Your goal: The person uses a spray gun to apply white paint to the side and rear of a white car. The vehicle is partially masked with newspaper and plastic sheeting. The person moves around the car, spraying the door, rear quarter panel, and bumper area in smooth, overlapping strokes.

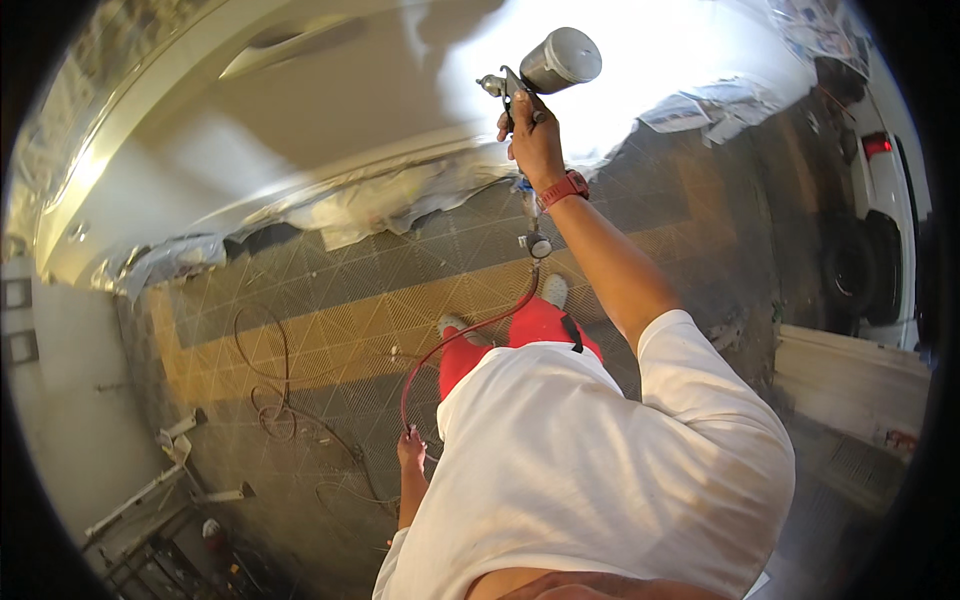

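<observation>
My right hand [531, 135] is wrapped round the handle of a spray gun [514, 88], held out at the car's side. A grey paint cup [562, 62] sits on the gun, tilted to the right. Below the handle hangs a round pressure gauge [538, 245], joined to a red air hose [470, 335]. The hose curves down to my left hand [411, 447], which is closed round it low beside my body. Beyond the gun stretches a pale, glossy car body panel [350, 100] with a door handle recess [290, 47].
Masking sheets [370, 205] hang along the panel's lower edge. Loose hose coils [275, 400] lie on the grey and yellow grid floor [330, 285] at left. A metal stand [150, 500] stands lower left. Another white vehicle [895, 190] is at the right, above a pale ribbed panel [850, 380].
</observation>
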`<action>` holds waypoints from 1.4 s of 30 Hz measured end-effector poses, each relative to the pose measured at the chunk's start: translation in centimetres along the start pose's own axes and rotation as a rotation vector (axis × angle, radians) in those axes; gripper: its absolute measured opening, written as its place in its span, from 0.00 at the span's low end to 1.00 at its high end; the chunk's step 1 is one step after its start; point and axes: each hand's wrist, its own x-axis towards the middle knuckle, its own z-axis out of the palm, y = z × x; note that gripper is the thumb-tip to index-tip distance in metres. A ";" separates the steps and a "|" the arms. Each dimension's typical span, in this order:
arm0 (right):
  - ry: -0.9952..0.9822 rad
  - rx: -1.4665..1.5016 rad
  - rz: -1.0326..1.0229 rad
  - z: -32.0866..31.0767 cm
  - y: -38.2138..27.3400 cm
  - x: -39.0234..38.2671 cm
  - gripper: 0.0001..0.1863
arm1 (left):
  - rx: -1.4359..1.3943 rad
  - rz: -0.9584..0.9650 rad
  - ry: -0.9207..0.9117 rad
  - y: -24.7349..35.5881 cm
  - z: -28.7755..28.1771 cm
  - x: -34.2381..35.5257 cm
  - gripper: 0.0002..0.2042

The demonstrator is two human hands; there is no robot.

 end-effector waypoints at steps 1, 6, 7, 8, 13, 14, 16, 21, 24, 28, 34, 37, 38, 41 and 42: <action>-0.020 0.021 -0.047 3.0 -0.3 -0.8 0.27 | -0.079 -0.015 0.010 -1.3 -1.3 0.4 0.14; -0.129 0.089 -0.118 15.2 -1.4 -3.5 0.24 | -0.296 -0.093 0.073 -5.9 -5.2 1.6 0.15; -0.134 0.102 -0.180 17.4 -0.8 -3.3 0.23 | -0.315 -0.081 0.072 -6.7 -5.9 1.8 0.15; -0.160 0.099 -0.143 19.3 -1.1 -3.7 0.19 | -0.339 -0.073 0.073 -6.7 -6.4 1.6 0.16; -0.265 0.133 -0.191 26.9 -1.8 -4.5 0.24 | -0.081 -0.082 0.124 -5.0 -7.1 -1.2 0.16; -0.302 0.152 -0.170 27.6 -3.0 -5.0 0.24 | -0.099 -0.092 0.124 -6.2 -7.1 -1.2 0.16; -0.368 0.185 -0.136 28.2 -5.1 -5.3 0.25 | -0.161 -0.060 0.111 -7.0 -6.6 -1.4 0.16; -0.374 0.343 -0.077 24.8 -6.4 -2.4 0.21 | -0.202 -0.037 0.079 -5.6 -4.7 -1.9 0.15; -0.255 0.211 -0.134 18.6 -5.5 -0.6 0.22 | -0.128 0.036 0.016 -4.5 -3.0 -0.2 0.16; -0.099 0.025 -0.280 8.0 -2.8 1.4 0.26 | 0.213 0.115 0.003 -1.7 0.1 1.5 0.17; 0.040 -0.100 -0.168 -10.5 -0.6 3.9 0.27 | 0.464 0.306 -0.002 3.3 5.7 3.2 0.17; 0.110 -0.124 -0.107 -18.9 -0.4 5.0 0.27 | 0.716 0.472 0.011 11.9 9.6 -1.7 0.17; 0.113 -0.145 -0.059 -21.8 -0.3 5.3 0.26 | 0.720 0.491 -0.009 12.8 10.8 -2.0 0.17; 0.162 -0.141 -0.083 -29.7 1.7 7.3 0.26 | 0.807 0.516 -0.034 16.4 14.8 -3.3 0.17; 0.184 -0.129 -0.095 -32.1 2.2 7.7 0.26 | 0.791 0.549 -0.044 17.6 16.1 -3.9 0.18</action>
